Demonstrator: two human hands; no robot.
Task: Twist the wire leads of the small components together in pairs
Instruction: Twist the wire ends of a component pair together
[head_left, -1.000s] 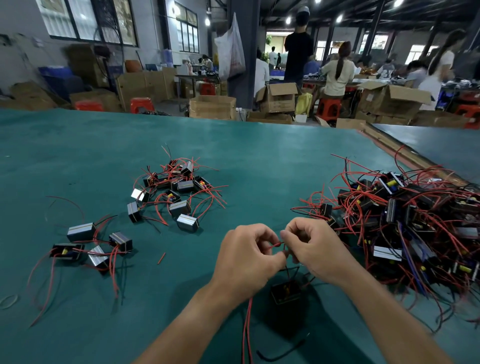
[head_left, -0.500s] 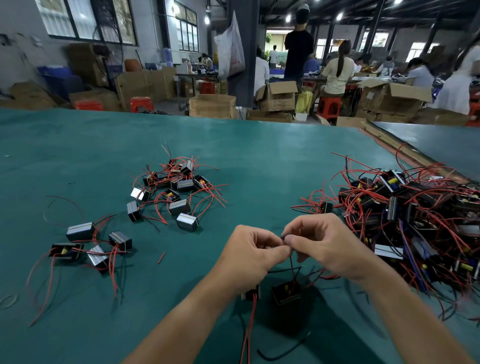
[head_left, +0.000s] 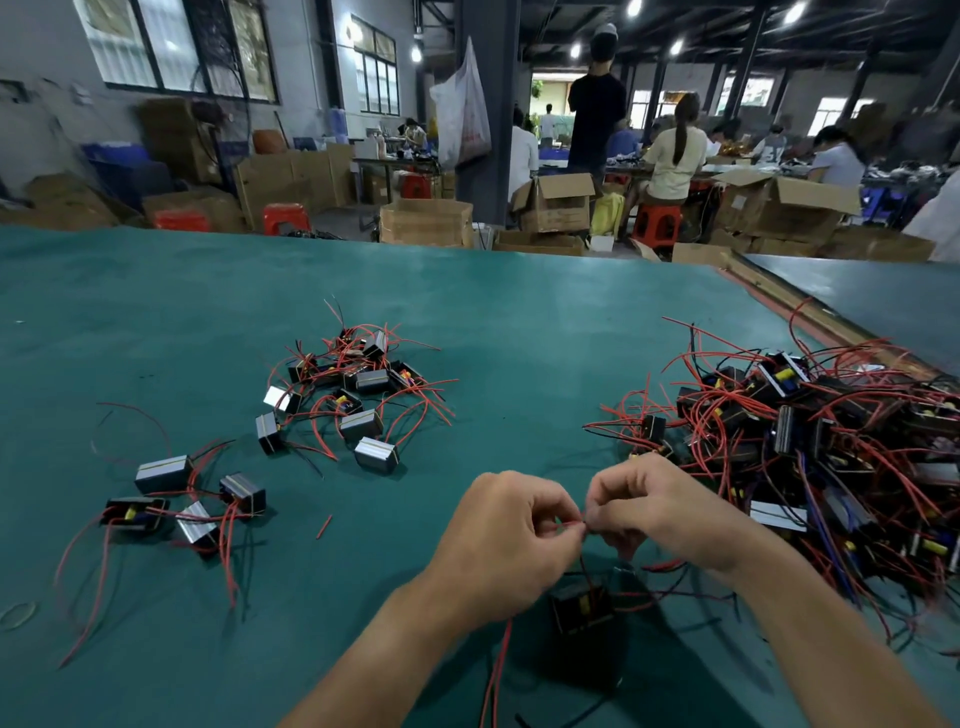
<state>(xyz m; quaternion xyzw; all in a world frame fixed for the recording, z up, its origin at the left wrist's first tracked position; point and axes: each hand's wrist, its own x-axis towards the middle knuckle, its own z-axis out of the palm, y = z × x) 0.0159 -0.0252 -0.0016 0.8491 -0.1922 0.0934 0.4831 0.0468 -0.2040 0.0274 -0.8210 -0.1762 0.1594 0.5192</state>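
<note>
- Both hands are held together over the near part of the green desk (head_left: 519, 322), knuckles up.
- A thin red wire (head_left: 569, 526) is pinched where the two hands meet.
- The fingers (head_left: 550, 506) of the left hand (head_left: 509, 540) are curled tightly, with the wire gripped at their tips.
- The fingers (head_left: 613, 491) of the right hand (head_left: 670, 514) are curled as well and are closed on the same wire from the other side, so the fingertips of both hands are touching.
- A small black component (head_left: 582, 608) is seen just below the hands, with a dark red lead running up from it to the pinch; whether it is resting on the desk or hanging cannot be told.
- Another red lead (head_left: 498, 670) is seen trailing from under the left wrist down to the bottom edge.
- A large tangled pile of components (head_left: 831, 431) with red, black and blue wires is heaped on the right of the desk, just beside the right hand.
- A smaller cluster of components (head_left: 353, 384) with red leads is spread at the middle of the desk, well apart from the hands.
- A few more components (head_left: 192, 499) are laid out at the left, with long red leads stretching toward the near edge.
- A short scrap of red wire (head_left: 324, 527) is lying between this left group and the left hand.
- Cardboard boxes (head_left: 426, 221), red stools (head_left: 285, 218) and people at other benches are seen beyond the far edge.
</note>
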